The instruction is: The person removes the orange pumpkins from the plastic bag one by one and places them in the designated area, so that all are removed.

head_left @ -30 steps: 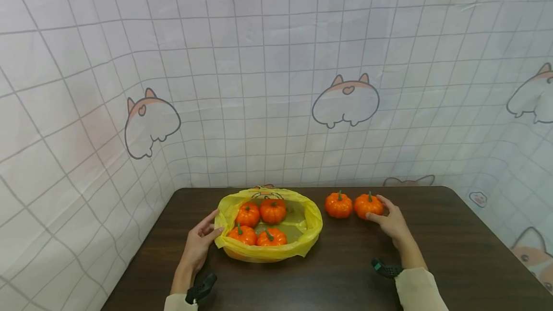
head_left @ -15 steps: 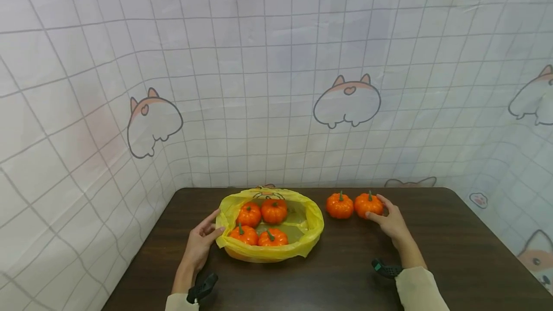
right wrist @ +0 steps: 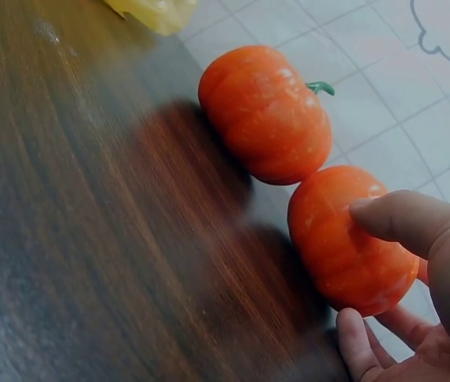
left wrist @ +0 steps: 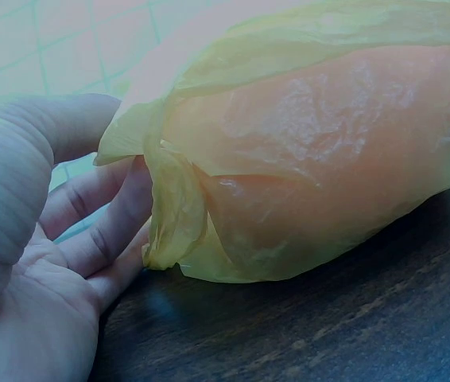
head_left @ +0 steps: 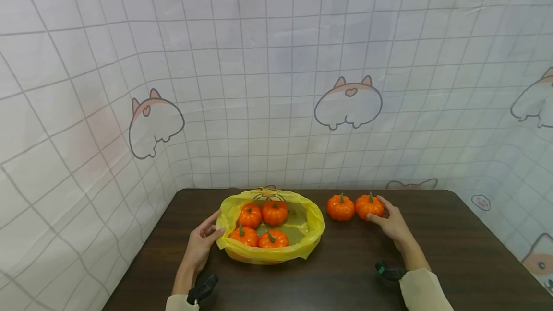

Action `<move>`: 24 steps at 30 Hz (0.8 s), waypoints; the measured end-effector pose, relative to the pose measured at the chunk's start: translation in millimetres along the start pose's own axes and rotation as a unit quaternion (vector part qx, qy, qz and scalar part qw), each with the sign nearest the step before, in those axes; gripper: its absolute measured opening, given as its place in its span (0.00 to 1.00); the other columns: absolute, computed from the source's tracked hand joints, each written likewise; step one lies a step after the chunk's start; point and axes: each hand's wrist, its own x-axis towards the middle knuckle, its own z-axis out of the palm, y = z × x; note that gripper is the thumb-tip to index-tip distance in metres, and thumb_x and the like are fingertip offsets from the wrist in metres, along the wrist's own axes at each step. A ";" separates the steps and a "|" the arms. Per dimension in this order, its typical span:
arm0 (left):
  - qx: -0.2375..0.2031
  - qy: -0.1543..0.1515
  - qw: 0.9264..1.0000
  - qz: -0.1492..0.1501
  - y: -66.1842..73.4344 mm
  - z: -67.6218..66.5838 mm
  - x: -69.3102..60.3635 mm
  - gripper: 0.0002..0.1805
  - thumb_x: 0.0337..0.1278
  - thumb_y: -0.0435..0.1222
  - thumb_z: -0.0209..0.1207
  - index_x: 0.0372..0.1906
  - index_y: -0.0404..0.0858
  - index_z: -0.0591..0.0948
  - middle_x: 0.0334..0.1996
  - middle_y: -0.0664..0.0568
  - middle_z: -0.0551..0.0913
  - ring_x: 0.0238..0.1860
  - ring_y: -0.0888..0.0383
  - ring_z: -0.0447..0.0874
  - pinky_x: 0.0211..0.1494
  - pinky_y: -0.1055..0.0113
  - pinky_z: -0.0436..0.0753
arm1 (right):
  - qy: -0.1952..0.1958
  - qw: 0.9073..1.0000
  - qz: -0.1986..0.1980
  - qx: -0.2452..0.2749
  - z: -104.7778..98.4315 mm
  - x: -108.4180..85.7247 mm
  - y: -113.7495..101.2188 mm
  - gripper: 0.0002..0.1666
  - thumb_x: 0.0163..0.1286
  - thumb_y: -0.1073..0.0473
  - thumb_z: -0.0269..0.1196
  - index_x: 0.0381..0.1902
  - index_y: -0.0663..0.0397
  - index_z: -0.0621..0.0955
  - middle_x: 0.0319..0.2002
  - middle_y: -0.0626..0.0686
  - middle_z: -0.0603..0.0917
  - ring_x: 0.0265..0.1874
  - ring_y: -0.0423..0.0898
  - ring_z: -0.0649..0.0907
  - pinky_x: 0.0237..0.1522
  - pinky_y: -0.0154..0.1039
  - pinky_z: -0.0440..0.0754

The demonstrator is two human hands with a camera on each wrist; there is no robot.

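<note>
On the left of the table, a yellow plastic bag (head_left: 315,236) lies with its mouth spread wide. Several small orange pumpkins, one of them a pumpkin with a green stem (head_left: 273,239), are inside it. My left hand (head_left: 199,241) holds the bag's left edge between thumb and fingers; in the left wrist view, orange shows through the thin plastic (left wrist: 289,151). To the right, my right hand (head_left: 392,222) grips a pumpkin (head_left: 368,206) with the thumb on its near side. Another pumpkin (right wrist: 265,115) stands touching it on the left. Some right fingers are hidden behind the gripped pumpkin.
The dark wooden table (head_left: 328,282) ends at a white grid-patterned cloth (head_left: 268,85) printed with cartoon dogs, behind and at both sides. Each wrist wears a black band, such as the right wristband (head_left: 390,271).
The head view has shifted very slightly. Both hands, the bag and the pumpkins keep their places.
</note>
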 end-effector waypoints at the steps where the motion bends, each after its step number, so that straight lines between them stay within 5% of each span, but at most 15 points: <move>1: 0.000 0.000 1.000 0.000 -0.1 0.0 0.0 0.33 0.66 0.34 0.66 0.75 0.47 0.72 0.36 0.57 0.85 0.39 0.63 0.83 0.49 0.71 0.83 | -0.001 1.000 0.000 -0.001 0.0 -0.3 0.1 0.54 0.74 0.46 0.64 0.84 0.51 0.47 0.79 0.74 0.43 0.74 0.75 0.54 0.71 0.73 0.57; 24: -0.003 0.002 1.000 -0.004 -0.9 0.0 1.0 0.33 0.66 0.34 0.66 0.74 0.48 0.72 0.37 0.57 0.86 0.39 0.63 0.83 0.49 0.71 0.83 | -0.004 1.000 0.001 -0.008 2.1 -3.5 -1.6 0.54 0.75 0.46 0.63 0.84 0.54 0.45 0.76 0.75 0.46 0.73 0.74 0.56 0.71 0.73 0.56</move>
